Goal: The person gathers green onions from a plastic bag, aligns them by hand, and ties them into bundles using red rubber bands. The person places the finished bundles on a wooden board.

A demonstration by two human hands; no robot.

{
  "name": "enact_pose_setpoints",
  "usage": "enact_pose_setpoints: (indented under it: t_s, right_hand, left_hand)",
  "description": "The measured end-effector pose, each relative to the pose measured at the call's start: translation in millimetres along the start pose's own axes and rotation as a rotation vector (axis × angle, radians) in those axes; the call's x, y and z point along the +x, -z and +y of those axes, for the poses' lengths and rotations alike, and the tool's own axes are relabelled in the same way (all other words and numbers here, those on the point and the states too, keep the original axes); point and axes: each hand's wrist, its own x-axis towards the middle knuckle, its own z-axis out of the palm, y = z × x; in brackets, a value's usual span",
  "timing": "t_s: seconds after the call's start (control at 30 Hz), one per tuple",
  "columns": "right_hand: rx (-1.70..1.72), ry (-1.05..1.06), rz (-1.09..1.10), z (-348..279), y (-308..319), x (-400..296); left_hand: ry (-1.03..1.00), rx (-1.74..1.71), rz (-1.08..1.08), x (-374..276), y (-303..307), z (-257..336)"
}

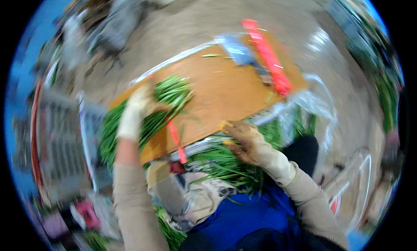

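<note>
My left hand, in a pale glove, lies over a bundle of long green stalks, perhaps garlic chives, at the left end of an orange-brown board. The motion blur hides how its fingers close. A red tape strip runs from beside the bundle over the board's near edge. My right hand, in a glove with stained brown and yellow fingers, is at the near edge with its fingers apart. Below it, loose green stalks lie across my lap. Whether its fingers touch them I cannot tell.
A bundle of bright red strips and a blue plastic piece lie at the board's far right. Clear plastic hangs off the right end. A grey crate stands at left. Plastic sheeting lies on the floor beyond.
</note>
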Motion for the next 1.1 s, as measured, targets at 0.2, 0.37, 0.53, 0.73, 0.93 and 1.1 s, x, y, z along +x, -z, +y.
enact_pose_setpoints:
  t_s: [0.2, 0.37, 0.53, 0.73, 0.93, 1.1]
  right_hand:
    - [0.205, -0.318, 0.615, 65.6, 91.8, -128.2]
    - [0.731, -0.895, 1.225, 178.0, 134.1, -273.0]
    - [0.789, -1.26, 1.185, 299.2, 59.8, -392.7]
    - [-0.186, -1.485, 0.49, 361.6, 51.7, -374.8]
    - [-0.134, -1.511, 0.614, 449.7, 92.5, -394.7]
    - [0.767, -1.434, 1.079, 493.1, 63.1, -438.2]
  left_hand:
    - [-0.221, 0.169, 0.047, -43.4, 3.4, 30.9]
    - [-0.518, 0.128, 0.445, -27.8, 0.6, 94.2]
    - [-0.716, 0.207, 0.349, -20.6, -79.2, 252.3]
    - [-1.063, 0.283, -0.028, 39.8, -245.2, 396.6]
    - [-0.898, 0.896, -0.114, 113.2, -392.7, 464.0]
    - [-0.486, 1.038, -0.416, 172.1, -447.1, 499.1]
